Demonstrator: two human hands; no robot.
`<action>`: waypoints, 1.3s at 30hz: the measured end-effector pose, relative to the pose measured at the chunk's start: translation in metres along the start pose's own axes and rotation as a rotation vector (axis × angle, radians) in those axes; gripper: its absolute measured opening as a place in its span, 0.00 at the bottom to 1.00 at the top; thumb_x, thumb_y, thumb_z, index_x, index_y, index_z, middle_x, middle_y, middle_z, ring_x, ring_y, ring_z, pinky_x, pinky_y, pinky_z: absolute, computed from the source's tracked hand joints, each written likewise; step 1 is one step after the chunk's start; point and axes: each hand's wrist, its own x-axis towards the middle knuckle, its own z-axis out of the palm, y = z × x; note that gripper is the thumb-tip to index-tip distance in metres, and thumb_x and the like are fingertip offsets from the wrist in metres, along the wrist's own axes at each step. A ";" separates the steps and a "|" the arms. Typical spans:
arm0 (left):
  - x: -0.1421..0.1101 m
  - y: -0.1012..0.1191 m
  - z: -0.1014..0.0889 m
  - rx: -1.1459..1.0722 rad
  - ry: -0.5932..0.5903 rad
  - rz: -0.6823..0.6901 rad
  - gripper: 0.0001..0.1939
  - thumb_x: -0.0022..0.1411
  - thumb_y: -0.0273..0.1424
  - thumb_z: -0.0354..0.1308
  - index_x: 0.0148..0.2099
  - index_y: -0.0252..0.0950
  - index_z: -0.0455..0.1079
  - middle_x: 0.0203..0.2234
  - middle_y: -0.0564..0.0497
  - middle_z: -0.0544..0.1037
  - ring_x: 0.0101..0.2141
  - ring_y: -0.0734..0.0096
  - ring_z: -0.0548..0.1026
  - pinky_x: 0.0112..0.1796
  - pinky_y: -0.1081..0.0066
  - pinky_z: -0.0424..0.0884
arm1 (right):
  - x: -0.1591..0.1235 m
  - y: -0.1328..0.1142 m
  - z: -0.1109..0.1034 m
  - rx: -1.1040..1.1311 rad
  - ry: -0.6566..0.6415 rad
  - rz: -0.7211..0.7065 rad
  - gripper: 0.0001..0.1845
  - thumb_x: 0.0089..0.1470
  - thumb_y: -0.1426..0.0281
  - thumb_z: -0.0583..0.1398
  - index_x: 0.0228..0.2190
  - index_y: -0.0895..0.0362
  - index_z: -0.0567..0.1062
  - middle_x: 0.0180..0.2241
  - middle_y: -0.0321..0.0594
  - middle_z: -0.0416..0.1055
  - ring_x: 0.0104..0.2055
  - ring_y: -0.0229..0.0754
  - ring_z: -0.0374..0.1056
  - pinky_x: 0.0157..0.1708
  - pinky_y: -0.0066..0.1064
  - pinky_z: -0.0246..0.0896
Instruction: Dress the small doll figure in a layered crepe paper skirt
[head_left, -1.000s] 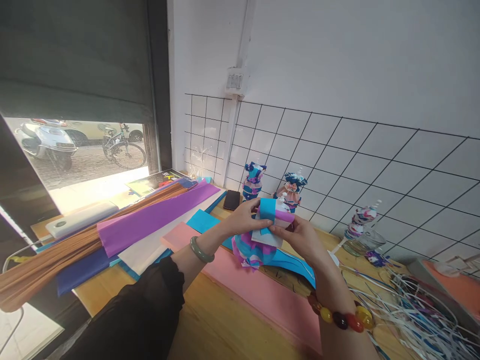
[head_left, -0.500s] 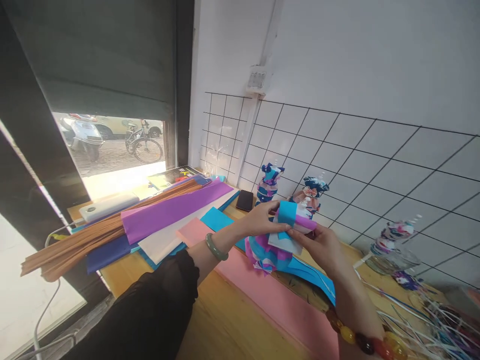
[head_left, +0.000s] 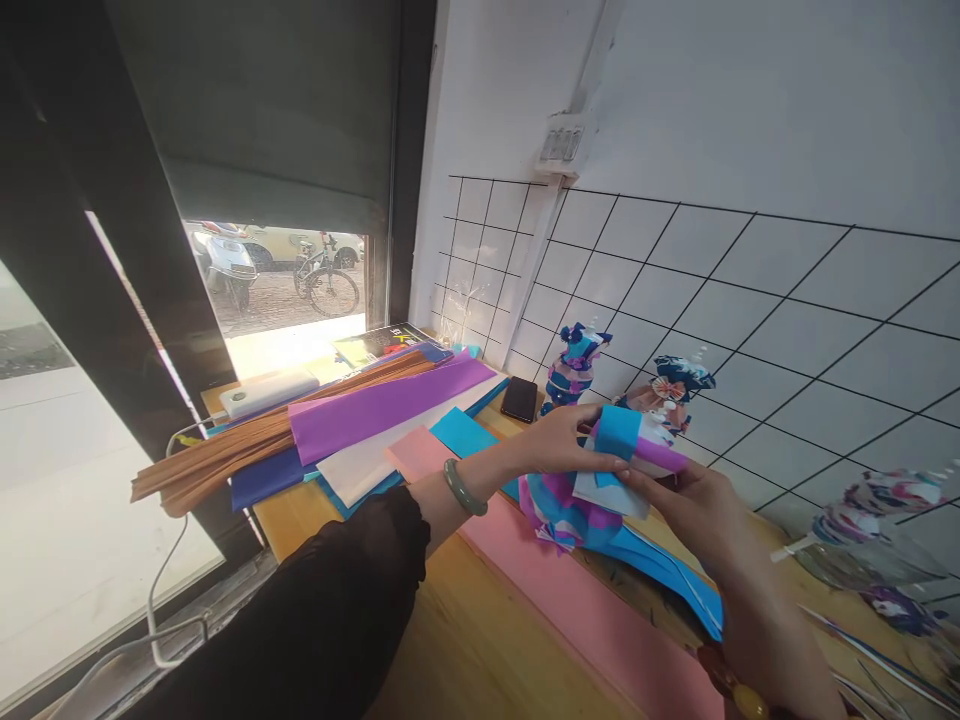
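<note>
Near the middle of the table stands a small dress form [head_left: 564,510] with a ruffled skirt in blue, pink and purple paper. My left hand [head_left: 559,442] is closed, its thumb and fingers pinching a folded blue paper strip [head_left: 618,432] against the form's upper part. My right hand [head_left: 694,500] grips layered paper from the other side, its fingertips at the white paper [head_left: 609,496] and a purple paper strip [head_left: 660,455]. Both thumbs nearly meet below the blue fold. The paper hides much of the form's bodice.
Two dressed forms [head_left: 571,368] [head_left: 679,385] stand behind by the wire grid [head_left: 720,280]. Left lie purple paper [head_left: 390,405], brown pleated paper [head_left: 247,445] and a phone [head_left: 519,398]. A long pink sheet [head_left: 555,590] runs in front. A glass jar [head_left: 862,560] sits right.
The view has turned, so everything appears further right in the picture. Both hands keep nearly the same hold on the paper at the form.
</note>
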 end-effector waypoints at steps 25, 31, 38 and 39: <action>0.000 0.001 -0.001 -0.041 0.014 -0.052 0.22 0.50 0.40 0.64 0.45 0.34 0.67 0.39 0.49 0.73 0.41 0.64 0.71 0.39 0.68 0.68 | -0.005 -0.021 -0.001 -0.299 0.062 0.211 0.22 0.32 0.52 0.64 0.26 0.57 0.77 0.16 0.37 0.67 0.20 0.41 0.59 0.16 0.30 0.48; -0.001 0.000 -0.001 0.009 0.020 -0.041 0.22 0.50 0.43 0.63 0.44 0.36 0.67 0.38 0.51 0.73 0.42 0.64 0.71 0.41 0.67 0.68 | -0.004 -0.019 -0.003 -0.393 0.079 0.264 0.19 0.35 0.50 0.63 0.25 0.51 0.76 0.16 0.39 0.68 0.20 0.45 0.61 0.17 0.35 0.52; 0.000 0.001 -0.003 0.001 -0.017 0.015 0.23 0.51 0.42 0.63 0.46 0.34 0.67 0.37 0.49 0.73 0.40 0.63 0.72 0.36 0.68 0.68 | -0.003 -0.019 -0.003 -0.220 0.090 0.211 0.10 0.34 0.60 0.67 0.20 0.52 0.76 0.15 0.40 0.69 0.19 0.42 0.60 0.16 0.34 0.51; 0.000 0.002 -0.003 -0.002 -0.018 0.012 0.24 0.50 0.42 0.63 0.46 0.33 0.66 0.38 0.48 0.73 0.41 0.62 0.72 0.36 0.68 0.68 | -0.004 -0.019 -0.002 -0.200 0.095 0.177 0.10 0.34 0.61 0.67 0.21 0.53 0.77 0.16 0.40 0.70 0.19 0.42 0.61 0.16 0.33 0.51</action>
